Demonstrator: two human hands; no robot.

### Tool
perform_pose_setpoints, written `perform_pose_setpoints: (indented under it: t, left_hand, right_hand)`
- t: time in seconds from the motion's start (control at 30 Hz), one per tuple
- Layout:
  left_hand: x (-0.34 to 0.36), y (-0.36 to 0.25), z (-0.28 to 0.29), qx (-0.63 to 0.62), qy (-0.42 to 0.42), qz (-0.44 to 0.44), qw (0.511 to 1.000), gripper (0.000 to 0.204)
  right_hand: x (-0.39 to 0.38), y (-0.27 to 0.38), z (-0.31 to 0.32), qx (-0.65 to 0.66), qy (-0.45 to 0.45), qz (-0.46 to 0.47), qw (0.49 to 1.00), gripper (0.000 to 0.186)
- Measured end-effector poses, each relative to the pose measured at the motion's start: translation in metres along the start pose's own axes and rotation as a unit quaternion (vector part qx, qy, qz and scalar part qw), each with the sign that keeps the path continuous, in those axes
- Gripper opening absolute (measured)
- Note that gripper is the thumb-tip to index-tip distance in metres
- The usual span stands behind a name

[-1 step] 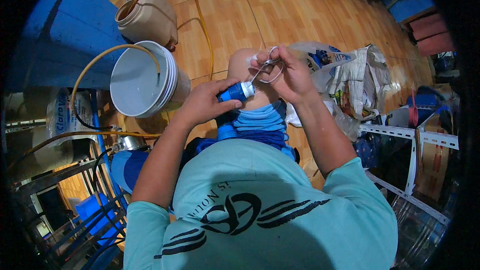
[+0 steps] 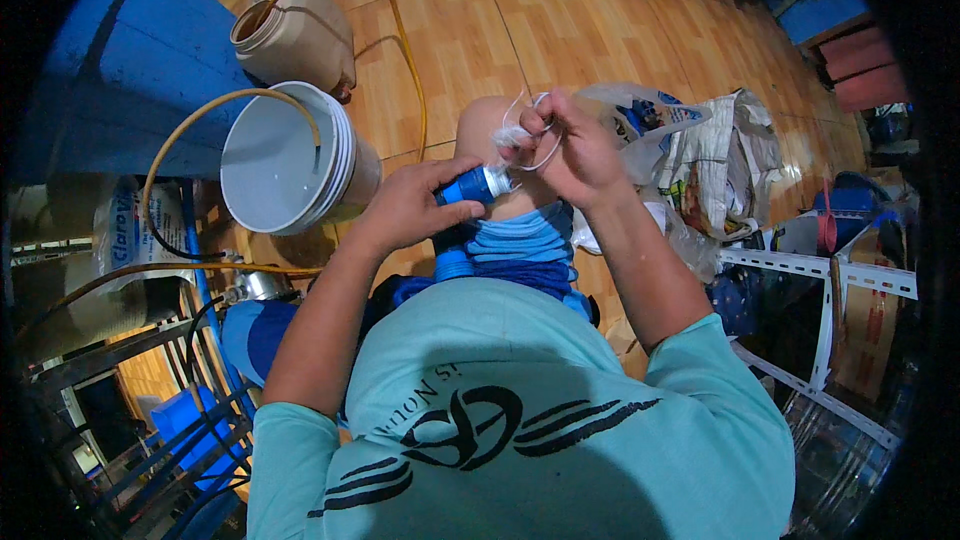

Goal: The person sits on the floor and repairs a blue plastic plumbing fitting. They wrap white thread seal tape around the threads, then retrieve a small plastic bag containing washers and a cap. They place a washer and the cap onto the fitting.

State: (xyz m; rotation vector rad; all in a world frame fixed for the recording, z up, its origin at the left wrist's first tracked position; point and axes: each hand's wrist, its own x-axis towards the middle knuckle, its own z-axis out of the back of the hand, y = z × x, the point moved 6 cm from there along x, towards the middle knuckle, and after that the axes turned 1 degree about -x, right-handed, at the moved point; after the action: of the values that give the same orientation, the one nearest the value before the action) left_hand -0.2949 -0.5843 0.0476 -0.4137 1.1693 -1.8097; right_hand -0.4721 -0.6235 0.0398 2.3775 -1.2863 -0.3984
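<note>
Left hand [image 2: 415,202] around blue cylinder [image 2: 463,188]; right hand [image 2: 578,148], just beside it, pinching white strands [image 2: 510,137].

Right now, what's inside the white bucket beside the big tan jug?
A yellow-brown hose hangs into the white bucket, near its pale inner wall. More rims show beneath, so buckets seem stacked; the insides of the lower ones are covered.

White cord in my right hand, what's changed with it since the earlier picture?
The white cord no longer runs straight from your right hand to the white end of the blue piece; it now bunches beside the hand, with a thin loop above. Your left hand keeps its grip there; the bucket and jug look unmoved.
</note>
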Motion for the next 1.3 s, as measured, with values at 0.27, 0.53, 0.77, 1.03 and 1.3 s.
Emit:
perform_pose_setpoints:
  t: [0.27,0.53,0.77,1.03,1.3]
  left_hand:
    - [-0.014,-0.001,0.012,-0.048,0.000,-0.017,0.999,0.059]
    - [-0.015,0.022,0.028,-0.245,-0.040,0.063,0.967,0.055]
    - [-0.017,0.023,0.038,-0.225,-0.104,0.068,0.966,0.054]
    - [-0.019,0.021,0.038,-0.203,-0.108,0.097,0.968,0.053]
    - [-0.021,0.022,0.040,-0.227,-0.114,0.072,0.965,0.055]
  right_hand:
    - [0.004,0.121,0.004,-0.686,-0.232,0.186,0.664,0.031]
    - [-0.006,0.022,-0.053,-0.802,0.025,0.166,0.574,0.027]
    - [-0.002,-0.012,-0.063,-0.826,0.007,0.246,0.507,0.020]
    - [-0.002,-0.011,-0.063,-0.811,0.008,0.262,0.523,0.014]
    - [0.006,0.019,-0.039,-0.816,-0.101,0.306,0.480,0.015]
